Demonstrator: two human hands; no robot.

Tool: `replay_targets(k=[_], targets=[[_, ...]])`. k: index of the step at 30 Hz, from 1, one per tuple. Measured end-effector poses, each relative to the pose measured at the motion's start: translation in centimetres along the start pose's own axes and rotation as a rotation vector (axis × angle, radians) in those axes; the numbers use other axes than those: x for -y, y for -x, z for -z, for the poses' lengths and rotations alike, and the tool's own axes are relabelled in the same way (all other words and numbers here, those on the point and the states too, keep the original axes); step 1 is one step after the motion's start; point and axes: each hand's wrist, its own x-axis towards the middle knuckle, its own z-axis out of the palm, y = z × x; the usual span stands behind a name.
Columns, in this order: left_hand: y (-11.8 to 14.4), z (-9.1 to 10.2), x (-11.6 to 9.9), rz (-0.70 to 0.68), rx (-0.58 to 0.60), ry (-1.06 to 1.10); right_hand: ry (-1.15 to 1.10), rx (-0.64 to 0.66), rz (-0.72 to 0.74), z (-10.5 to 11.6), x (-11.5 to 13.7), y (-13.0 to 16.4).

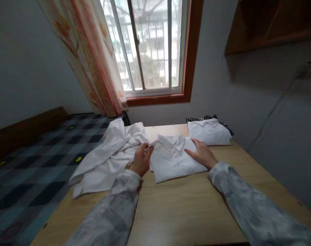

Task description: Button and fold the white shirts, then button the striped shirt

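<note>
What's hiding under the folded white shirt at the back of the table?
A dark striped garment peeks out beneath the far folded shirt. Only its edges show; the rest is covered.

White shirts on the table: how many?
3: a folded shirt under both hands, another folded one at the far right, and an unfolded heap on the left, possibly hiding more.

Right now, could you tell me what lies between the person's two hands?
In the head view, the folded white shirt lies between the left hand and right hand.
</note>
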Motion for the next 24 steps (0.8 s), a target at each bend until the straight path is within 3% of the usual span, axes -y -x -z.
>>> replay_targets(k=[5,10,14,17,21,24], targets=[[0.0,-0.3,-0.4,0.019,0.103,0.077,-0.144,-0.106,-0.021,-0.1,-0.4,-0.5],[0.1,0.3,-1.3,-0.091,0.266,-0.176,-0.374,-0.114,-0.151,0.2,-0.5,-0.4],[-0.4,-0.3,-2.2,-0.023,0.352,-0.034,-0.552,-0.130,-0.170,0.1,-0.5,-0.7],[-1.3,-1.6,-3.0,0.077,0.308,0.014,-0.613,-0.045,-0.120,0.0,-0.5,-0.9],[-2.3,-3.9,-4.1,0.247,0.227,-0.096,-0.734,0.068,-0.067,0.0,-0.3,-0.8],[-2.9,-4.9,-5.1,0.245,0.207,-0.068,-0.769,0.166,-0.059,0.6,-0.2,-0.5]])
